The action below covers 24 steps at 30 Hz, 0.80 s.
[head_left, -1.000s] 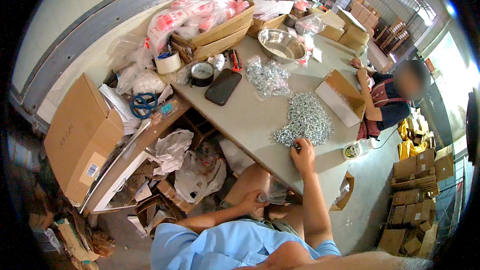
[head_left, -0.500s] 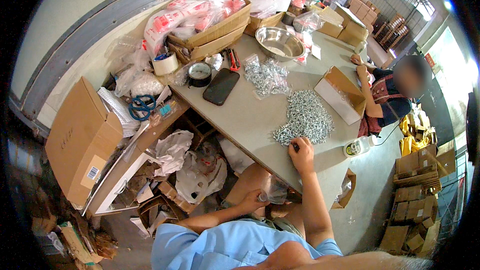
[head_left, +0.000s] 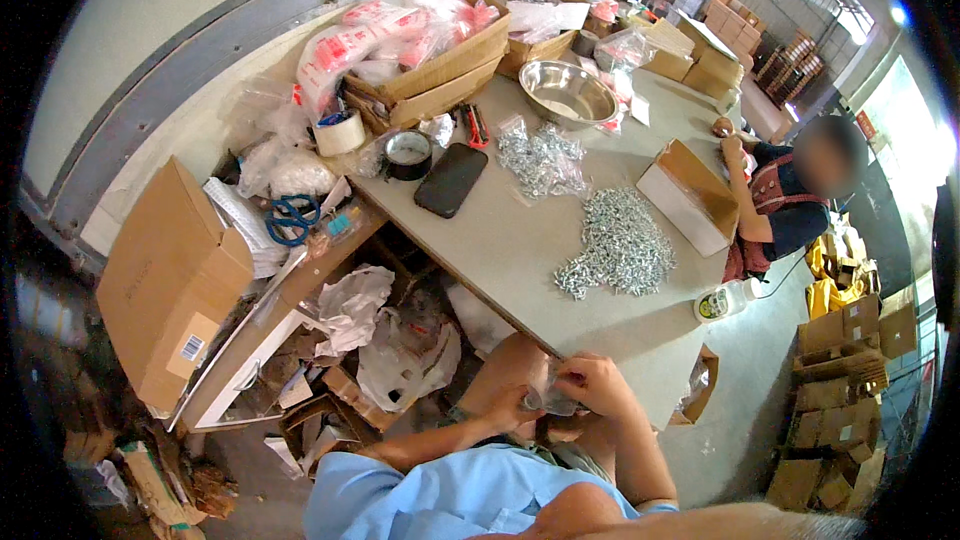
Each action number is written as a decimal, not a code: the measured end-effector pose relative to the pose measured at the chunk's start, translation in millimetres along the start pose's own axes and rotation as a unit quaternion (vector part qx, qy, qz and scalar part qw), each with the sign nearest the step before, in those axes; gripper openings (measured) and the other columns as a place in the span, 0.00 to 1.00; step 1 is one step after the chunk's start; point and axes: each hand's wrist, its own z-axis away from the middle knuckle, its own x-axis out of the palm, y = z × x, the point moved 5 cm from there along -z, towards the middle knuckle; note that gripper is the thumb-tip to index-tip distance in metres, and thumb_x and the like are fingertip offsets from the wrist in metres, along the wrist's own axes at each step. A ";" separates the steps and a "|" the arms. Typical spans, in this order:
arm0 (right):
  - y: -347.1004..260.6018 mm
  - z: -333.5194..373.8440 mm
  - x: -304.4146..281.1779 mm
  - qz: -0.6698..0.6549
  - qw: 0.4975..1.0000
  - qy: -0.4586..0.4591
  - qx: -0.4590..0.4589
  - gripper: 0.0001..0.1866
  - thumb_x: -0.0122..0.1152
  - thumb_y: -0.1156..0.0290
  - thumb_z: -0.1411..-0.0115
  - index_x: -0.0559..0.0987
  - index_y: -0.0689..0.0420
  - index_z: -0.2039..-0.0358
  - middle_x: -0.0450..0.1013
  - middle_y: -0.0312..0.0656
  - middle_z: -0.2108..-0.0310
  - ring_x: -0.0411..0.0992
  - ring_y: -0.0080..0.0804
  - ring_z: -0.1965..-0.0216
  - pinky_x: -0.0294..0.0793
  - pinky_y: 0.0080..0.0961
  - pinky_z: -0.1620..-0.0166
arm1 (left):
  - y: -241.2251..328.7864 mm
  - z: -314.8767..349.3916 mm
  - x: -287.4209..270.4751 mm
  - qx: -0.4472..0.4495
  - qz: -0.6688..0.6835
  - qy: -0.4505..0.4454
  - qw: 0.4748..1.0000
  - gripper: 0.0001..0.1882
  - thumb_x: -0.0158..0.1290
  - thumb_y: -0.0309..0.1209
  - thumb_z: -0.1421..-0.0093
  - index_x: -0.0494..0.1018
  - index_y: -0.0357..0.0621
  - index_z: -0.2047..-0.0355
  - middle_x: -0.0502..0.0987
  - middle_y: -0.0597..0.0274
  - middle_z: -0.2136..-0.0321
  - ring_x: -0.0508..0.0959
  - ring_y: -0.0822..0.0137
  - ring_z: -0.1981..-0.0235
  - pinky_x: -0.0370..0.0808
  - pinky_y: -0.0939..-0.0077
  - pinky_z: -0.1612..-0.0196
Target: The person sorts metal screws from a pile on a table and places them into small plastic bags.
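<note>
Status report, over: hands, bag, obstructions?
Left hand holding clear bag; right hand at bag, its hold unclear. Silvery hardware pile on table, untouched. Nothing visibly blocking either hand.

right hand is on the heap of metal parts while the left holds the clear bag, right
No, the head view shows the right hand at the clear bag, away from the heap of parts; the left hand holds the bag.

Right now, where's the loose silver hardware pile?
In the head view, the loose hardware pile is right of centre on the tabletop, just left of the open carton and below-right of the bagged hardware.
</note>
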 end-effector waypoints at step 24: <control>52.1 -68.6 -39.0 0.077 0.954 0.288 -0.041 0.11 0.60 0.76 0.53 0.75 0.60 0.67 0.70 0.47 0.67 0.72 0.44 0.69 0.72 0.33 0.65 | -8.1 -2.0 11.8 -0.041 0.022 -0.015 0.999 0.14 0.62 0.35 0.48 0.72 0.40 0.67 0.74 0.63 0.73 0.72 0.72 0.70 0.71 0.75 0.66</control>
